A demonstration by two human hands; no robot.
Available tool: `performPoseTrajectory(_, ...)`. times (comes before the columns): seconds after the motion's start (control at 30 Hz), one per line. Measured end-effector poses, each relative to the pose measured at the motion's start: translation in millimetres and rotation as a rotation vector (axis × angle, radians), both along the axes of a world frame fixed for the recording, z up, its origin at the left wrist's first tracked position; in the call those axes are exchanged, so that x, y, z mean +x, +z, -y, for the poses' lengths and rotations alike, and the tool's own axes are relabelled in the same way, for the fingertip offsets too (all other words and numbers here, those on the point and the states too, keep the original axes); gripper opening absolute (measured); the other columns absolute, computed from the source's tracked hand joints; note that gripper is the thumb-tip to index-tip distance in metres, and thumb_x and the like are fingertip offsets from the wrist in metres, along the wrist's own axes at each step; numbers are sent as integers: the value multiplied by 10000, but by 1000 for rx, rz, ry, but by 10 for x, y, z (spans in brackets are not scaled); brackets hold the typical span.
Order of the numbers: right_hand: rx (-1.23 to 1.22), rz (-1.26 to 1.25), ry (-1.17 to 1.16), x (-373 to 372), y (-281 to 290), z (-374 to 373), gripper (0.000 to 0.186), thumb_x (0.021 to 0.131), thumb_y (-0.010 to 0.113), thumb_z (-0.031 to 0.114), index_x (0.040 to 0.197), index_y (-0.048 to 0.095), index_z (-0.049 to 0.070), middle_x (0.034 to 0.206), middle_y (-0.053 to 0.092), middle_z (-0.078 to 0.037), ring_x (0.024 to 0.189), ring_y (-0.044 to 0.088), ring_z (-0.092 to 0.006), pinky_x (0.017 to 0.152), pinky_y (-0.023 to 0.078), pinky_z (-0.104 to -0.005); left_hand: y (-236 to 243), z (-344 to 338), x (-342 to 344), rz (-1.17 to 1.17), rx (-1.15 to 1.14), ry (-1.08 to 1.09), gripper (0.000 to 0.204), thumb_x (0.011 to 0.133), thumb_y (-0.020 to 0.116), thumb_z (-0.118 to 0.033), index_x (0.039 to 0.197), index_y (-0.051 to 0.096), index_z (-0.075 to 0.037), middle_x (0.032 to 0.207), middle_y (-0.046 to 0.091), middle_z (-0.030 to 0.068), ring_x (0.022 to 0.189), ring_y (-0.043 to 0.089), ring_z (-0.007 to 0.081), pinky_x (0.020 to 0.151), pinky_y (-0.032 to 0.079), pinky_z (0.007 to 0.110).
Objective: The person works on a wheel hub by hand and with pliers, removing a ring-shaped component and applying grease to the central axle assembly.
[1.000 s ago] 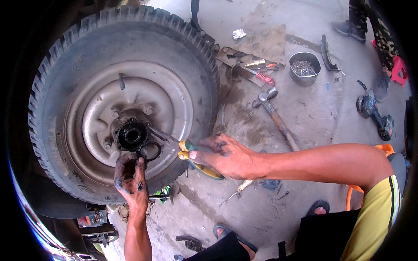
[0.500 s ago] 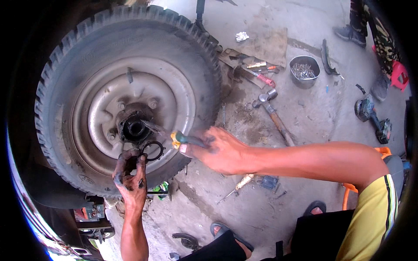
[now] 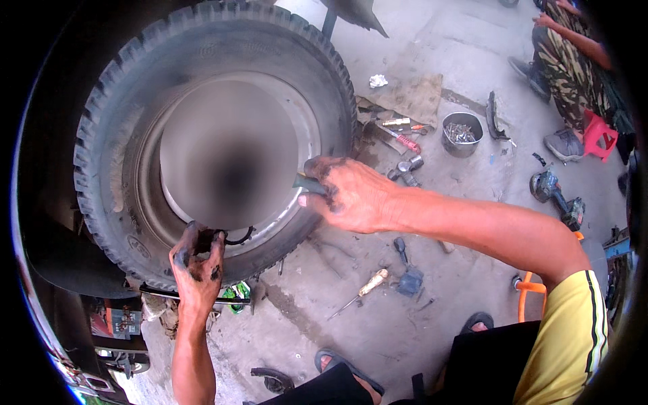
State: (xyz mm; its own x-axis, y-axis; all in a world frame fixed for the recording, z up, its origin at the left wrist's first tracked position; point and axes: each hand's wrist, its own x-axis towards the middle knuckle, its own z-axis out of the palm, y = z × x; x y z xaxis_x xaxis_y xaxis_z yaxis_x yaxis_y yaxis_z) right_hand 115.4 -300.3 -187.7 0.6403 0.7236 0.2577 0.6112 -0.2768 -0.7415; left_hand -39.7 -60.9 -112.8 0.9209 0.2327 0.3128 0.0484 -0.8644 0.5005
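A large treaded tyre point(image 3: 111, 155) on a metal wheel point(image 3: 308, 128) fills the upper left. A grey blur hides the wheel's middle, so the hub does not show. My left hand point(image 3: 198, 260), black with grease, pinches a black ring point(image 3: 243, 238) at the wheel's lower edge. My right hand point(image 3: 347, 192) grips pliers by a green handle point(image 3: 308, 184) at the wheel's right side; their tips are hidden in the blur.
On the concrete lie a hammer point(image 3: 408, 172), screwdriver point(image 3: 372, 282), cordless tool point(image 3: 553, 196) and tin of metal pieces point(image 3: 461, 135). Another person in camouflage trousers point(image 3: 567, 81) is at upper right, beside a pink stool point(image 3: 597, 135).
My right hand has risen with the pliers, and my left hand sits slightly higher in view. The wheel's middle has become blurred. The other person's arms have come into view.
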Motion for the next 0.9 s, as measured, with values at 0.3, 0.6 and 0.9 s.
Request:
performPoseTrajectory(0.3,-61,467,-45,-14,187,35,319,876,657,190,1096,599,-34,1000,593,-195,890,641,-384,741,538,-451,125,-111,-6,-66,77,-41,205,878,640,-21,1067,636,60,885,681,101,831,600,129,803,494,285)
performPoseTrajectory(0.6,-153,683,-119,-308,449,2,301,878,617,253,1054,617,9,1041,605,-155,829,660,-334,675,544,-445,154,-216,-88,-31,38,-61,199,855,664,-18,1041,643,49,867,689,102,799,594,122,756,494,292)
performPoseTrajectory(0.9,-415,948,-201,-500,704,-279,348,758,660,176,1076,634,35,948,601,-99,824,642,-255,598,521,-377,199,-279,-183,22,79,-112,183,877,642,-32,1042,636,48,816,655,110,742,569,134,706,483,296)
